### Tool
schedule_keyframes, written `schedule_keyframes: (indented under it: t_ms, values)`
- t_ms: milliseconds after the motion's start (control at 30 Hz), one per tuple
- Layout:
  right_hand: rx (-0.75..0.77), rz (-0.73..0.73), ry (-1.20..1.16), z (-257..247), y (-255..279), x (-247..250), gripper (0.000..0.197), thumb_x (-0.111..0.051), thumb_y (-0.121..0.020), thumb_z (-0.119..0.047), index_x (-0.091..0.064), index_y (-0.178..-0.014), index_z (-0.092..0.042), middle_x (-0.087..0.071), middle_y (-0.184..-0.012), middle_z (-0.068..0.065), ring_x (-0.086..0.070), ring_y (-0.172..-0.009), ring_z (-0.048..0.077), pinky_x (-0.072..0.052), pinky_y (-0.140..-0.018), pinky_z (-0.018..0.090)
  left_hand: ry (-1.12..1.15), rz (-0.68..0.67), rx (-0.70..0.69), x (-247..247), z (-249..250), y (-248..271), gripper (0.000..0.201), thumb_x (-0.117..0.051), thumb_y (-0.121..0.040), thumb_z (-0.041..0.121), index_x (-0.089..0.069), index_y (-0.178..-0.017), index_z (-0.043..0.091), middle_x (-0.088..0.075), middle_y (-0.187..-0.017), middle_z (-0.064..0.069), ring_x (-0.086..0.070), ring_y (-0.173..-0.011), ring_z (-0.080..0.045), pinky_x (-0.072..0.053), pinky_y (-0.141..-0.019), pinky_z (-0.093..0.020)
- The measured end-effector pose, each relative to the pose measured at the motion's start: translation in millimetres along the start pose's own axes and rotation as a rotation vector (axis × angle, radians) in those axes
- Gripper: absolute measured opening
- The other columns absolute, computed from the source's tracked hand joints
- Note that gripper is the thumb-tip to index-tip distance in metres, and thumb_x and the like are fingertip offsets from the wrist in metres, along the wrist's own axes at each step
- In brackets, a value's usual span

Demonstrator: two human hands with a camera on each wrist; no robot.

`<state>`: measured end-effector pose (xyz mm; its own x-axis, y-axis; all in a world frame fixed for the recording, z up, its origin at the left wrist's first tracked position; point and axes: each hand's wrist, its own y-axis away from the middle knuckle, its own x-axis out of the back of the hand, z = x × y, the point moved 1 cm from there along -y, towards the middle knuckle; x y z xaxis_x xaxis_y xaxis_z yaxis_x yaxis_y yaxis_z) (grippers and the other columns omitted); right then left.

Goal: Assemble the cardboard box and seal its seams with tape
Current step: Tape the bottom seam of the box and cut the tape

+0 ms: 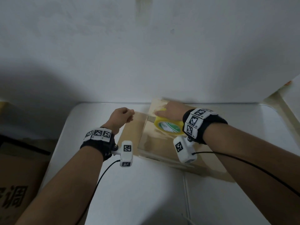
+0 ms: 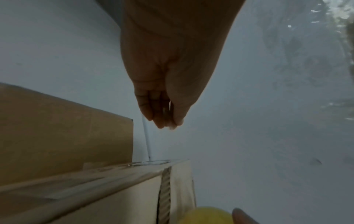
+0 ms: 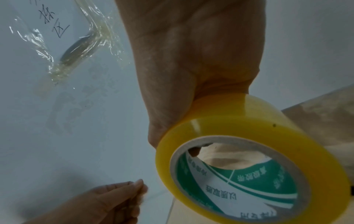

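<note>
Currently, head view: cardboard box [image 1: 164, 143] lies on the white bench [image 1: 138, 192], toward its far right, close to the wall. Right hand [image 1: 170, 113] rests over the yellow tape roll [image 1: 168, 126], which sits on the box's top face near the far edge. Left hand [image 1: 123, 116] is off the box's left side, fingers curled together and pinching the free end of a clear tape strip [image 1: 140, 114]. Strip runs roughly left to right between the two hands, above the box's far left corner. A second, printed carton [image 1: 14, 184] stands lower left, beside the bench.

Left wrist view: left fingers [image 2: 162, 115] closed in a pinch; a thin pale line of tape [image 2: 146, 139] drops from them to the box corner [image 2: 153, 162], where glossy film already lies along the top edge. Corrugated edge of a flap visible below. Roll just enters at the bottom.

Right wrist view: right hand [image 3: 191, 60] grips the roll [image 3: 249, 166] across its outer band, one fingertip showing inside the core. Crumpled clear tape [image 3: 76, 45] is stuck to the wall behind.

Judgement: taping is in progress. Next move turns on the strip's long axis, with the roll to the right and the pinched end to the left; the left hand is the nearer one to press the end down over the box's left side.
</note>
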<state>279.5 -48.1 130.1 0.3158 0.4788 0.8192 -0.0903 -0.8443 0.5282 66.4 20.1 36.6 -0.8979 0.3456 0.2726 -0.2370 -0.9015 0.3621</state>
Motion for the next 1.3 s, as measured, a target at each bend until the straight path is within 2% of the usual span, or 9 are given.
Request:
schedule_keyframes:
  t_ms: [133, 333, 533, 667, 767, 867, 1033, 1167, 1300]
  values:
    - [-0.02, -0.002, 0.031, -4.1, -4.2, -0.5, 0.07, -0.042, -0.091, -0.061, -0.053, -0.132, -0.005, -0.055, -0.134, 0.013, -0.054, -0.119, 0.029, -0.043, -0.099, 0.037, 0.113, -0.138, 0.116, -7.5, -14.3, -3.7, 0.023, -0.056, -0.096, 0.02, -0.061, -0.103, -0.001, -0.059, -0.081, -0.006, -0.058, -0.077, -0.017, -0.05, -0.073, -0.023]
    - [-0.035, 0.014, 0.056, -10.0, -8.8, -1.7, 0.068, -0.042, -0.092, -0.06, -0.054, -0.131, -0.005, -0.056, -0.133, 0.012, -0.055, -0.118, 0.029, -0.043, -0.098, 0.036, 0.229, -0.122, 0.198, -23.0, -30.7, -11.2, 0.015, -0.06, -0.094, 0.015, -0.058, -0.08, 0.011, -0.056, -0.07, -0.003, -0.051, -0.066, -0.013, -0.044, -0.069, -0.024]
    - [-0.045, 0.017, 0.073, -13.8, -9.8, -0.6, 0.066, -0.044, -0.091, -0.058, -0.053, -0.13, -0.006, -0.056, -0.133, 0.011, -0.055, -0.117, 0.028, -0.043, -0.094, 0.034, 0.305, -0.116, 0.333, -47.4, -43.8, -11.7, 0.008, -0.057, -0.096, 0.019, -0.057, -0.098, 0.012, -0.059, -0.082, -0.001, -0.054, -0.074, -0.013, -0.046, -0.071, -0.024]
    - [-0.055, 0.03, 0.055, -14.2, -10.6, -1.7, 0.066, -0.045, -0.09, -0.06, -0.055, -0.128, -0.006, -0.058, -0.13, 0.011, -0.056, -0.115, 0.028, -0.045, -0.094, 0.035, 0.346, -0.101, 0.402, -59.6, -40.7, -8.8, 0.025, -0.056, -0.095, 0.017, -0.06, -0.117, 0.007, -0.065, -0.097, -0.006, -0.058, -0.087, -0.019, -0.049, -0.081, -0.031]
    - [-0.059, 0.041, 0.045, -14.2, -10.5, -1.3, 0.067, -0.046, -0.089, -0.06, -0.056, -0.128, -0.007, -0.059, -0.129, 0.011, -0.056, -0.114, 0.027, -0.046, -0.095, 0.036, 0.322, -0.13, 0.411, -65.8, -38.2, -1.7, 0.029, -0.05, -0.098, 0.022, -0.056, -0.122, 0.008, -0.062, -0.087, -0.006, -0.053, -0.07, -0.018, -0.045, -0.062, -0.029]
    - [-0.067, 0.047, 0.046, -14.8, -10.3, -0.9, 0.067, -0.046, -0.089, -0.061, -0.055, -0.128, -0.007, -0.058, -0.131, 0.011, -0.056, -0.116, 0.027, -0.046, -0.096, 0.036, 0.242, -0.123, 0.405, -70.5, -40.0, 2.5, 0.033, -0.047, -0.097, 0.032, -0.053, -0.123, 0.013, -0.062, -0.1, -0.008, -0.053, -0.078, -0.019, -0.042, -0.057, -0.026]
    - [-0.059, 0.054, 0.049, -16.7, -9.7, -0.1, 0.063, -0.047, -0.089, -0.059, -0.058, -0.124, -0.008, -0.061, -0.125, 0.011, -0.058, -0.109, 0.027, -0.045, -0.088, 0.033, 0.136, -0.075, 0.414, -74.2, -67.8, -17.9, 0.067, -0.052, -0.076, 0.055, -0.046, -0.134, 0.021, -0.047, -0.139, -0.01, -0.056, -0.114, -0.035, -0.053, -0.091, -0.05]
    - [-0.063, 0.062, 0.041, -17.3, -7.5, -0.6, 0.064, -0.048, -0.09, -0.057, -0.056, -0.128, -0.007, -0.058, -0.129, 0.012, -0.056, -0.114, 0.028, -0.046, -0.093, 0.034, 0.173, -0.127, 0.486, -65.2, -40.0, 8.6, 0.062, -0.051, -0.093, 0.038, -0.026, -0.147, 0.023, -0.049, -0.135, -0.009, -0.058, -0.105, -0.025, -0.056, -0.078, -0.037]
    - [-0.06, 0.057, 0.025, -15.4, -8.7, 0.3, 0.064, -0.048, -0.09, -0.057, -0.056, -0.128, -0.006, -0.058, -0.13, 0.012, -0.055, -0.115, 0.028, -0.045, -0.094, 0.034, 0.197, -0.074, 0.269, -54.1, -17.1, 19.4, 0.041, -0.034, -0.102, 0.024, -0.043, -0.14, 0.013, -0.05, -0.138, -0.007, -0.047, -0.124, -0.023, -0.039, -0.101, -0.033]
